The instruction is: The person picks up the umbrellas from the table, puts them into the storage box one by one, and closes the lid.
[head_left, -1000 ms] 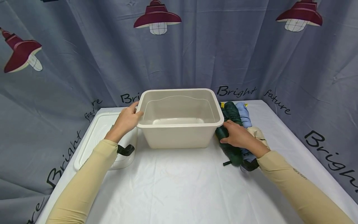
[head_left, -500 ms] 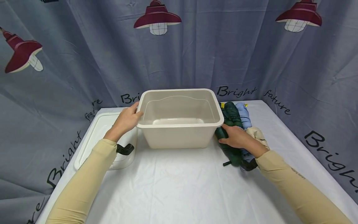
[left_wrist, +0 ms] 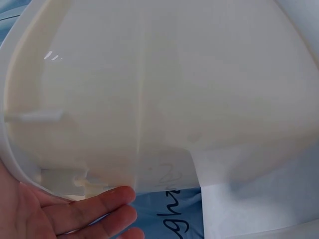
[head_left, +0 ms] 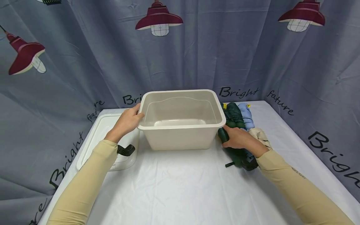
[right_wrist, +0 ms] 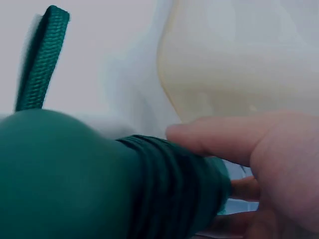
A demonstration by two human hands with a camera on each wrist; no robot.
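In the head view, my left hand grips the left rim of a cream plastic storage bin, which stands upright with its open top facing up. The left wrist view shows those fingers under the bin's rim. On the other side, my right hand holds a dark green folding umbrella close against the bin's right wall. Up close in the right wrist view, the thumb lies along the pleated wrap of this umbrella; its smooth rounded end and looped wrist strap point away from the hand.
Beside the right hand lie another green umbrella, a light blue one and a beige one. A white lid rests on the table at left, partly under my left arm. Grey-blue curtains surround the table.
My right hand has shifted slightly left and its fingers have closed round the green umbrella, which has turned a little. The left hand and the bin have stayed put.
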